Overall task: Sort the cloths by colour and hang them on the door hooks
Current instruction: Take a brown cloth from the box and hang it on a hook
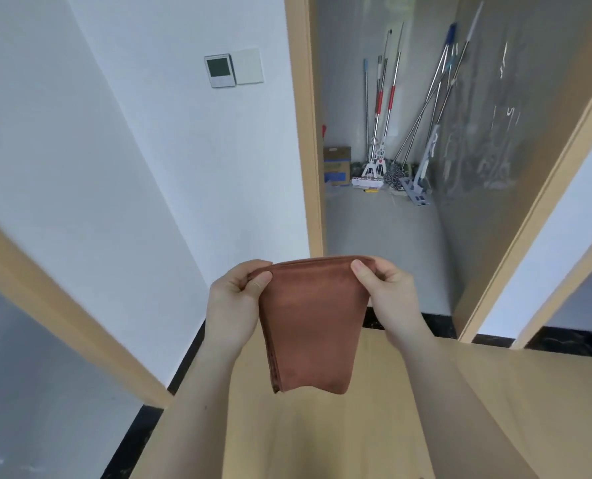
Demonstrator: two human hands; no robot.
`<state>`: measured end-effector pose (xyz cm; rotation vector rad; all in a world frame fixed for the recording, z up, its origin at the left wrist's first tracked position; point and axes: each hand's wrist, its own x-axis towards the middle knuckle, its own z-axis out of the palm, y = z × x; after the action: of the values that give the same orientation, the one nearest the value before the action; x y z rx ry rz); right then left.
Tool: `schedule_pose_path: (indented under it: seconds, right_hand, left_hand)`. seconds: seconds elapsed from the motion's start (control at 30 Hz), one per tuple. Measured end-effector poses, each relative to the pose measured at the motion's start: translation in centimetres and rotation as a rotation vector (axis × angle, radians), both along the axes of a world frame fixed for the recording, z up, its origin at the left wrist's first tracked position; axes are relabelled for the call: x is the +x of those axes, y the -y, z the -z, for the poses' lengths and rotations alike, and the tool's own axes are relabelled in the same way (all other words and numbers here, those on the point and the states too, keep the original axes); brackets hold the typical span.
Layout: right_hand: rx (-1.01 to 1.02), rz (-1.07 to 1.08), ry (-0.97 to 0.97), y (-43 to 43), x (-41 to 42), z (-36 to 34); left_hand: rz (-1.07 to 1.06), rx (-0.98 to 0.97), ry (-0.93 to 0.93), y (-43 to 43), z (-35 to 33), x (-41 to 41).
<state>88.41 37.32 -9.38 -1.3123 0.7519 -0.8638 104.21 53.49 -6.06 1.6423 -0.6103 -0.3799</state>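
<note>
The brown cloth (313, 323) hides the fingers of the left hand (234, 305) and right hand (387, 295), and the print on the box (337, 165) is too small to read.

A folded cloth (310, 323) hangs between the left hand (234, 305) and the right hand (387, 299), pinched at its top corners. Beyond the hands, mops (387, 133) lean in a closet (384, 233) corner, a cardboard box (337, 165) to their left.

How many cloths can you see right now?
1: a brown cloth, folded, pinched at its top corners by the left hand and the right hand. Its layered left edge could hide another cloth folded in with it.
</note>
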Motion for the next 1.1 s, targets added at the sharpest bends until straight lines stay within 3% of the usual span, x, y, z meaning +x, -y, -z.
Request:
schedule_pose_path:
  seconds: [0.73, 1.1]
  right_hand:
    - [-0.007, 0.596, -0.11, 15.6, -10.2, 0.3]
    - [-0.04, 0.931, -0.115, 16.3, -19.9, -0.4]
  left_hand:
    - [0.607, 0.003, 0.125, 27.9, 1.3, -2.9]
    - [0.958, -0.04, 0.036, 36.5, 1.5, -12.6]
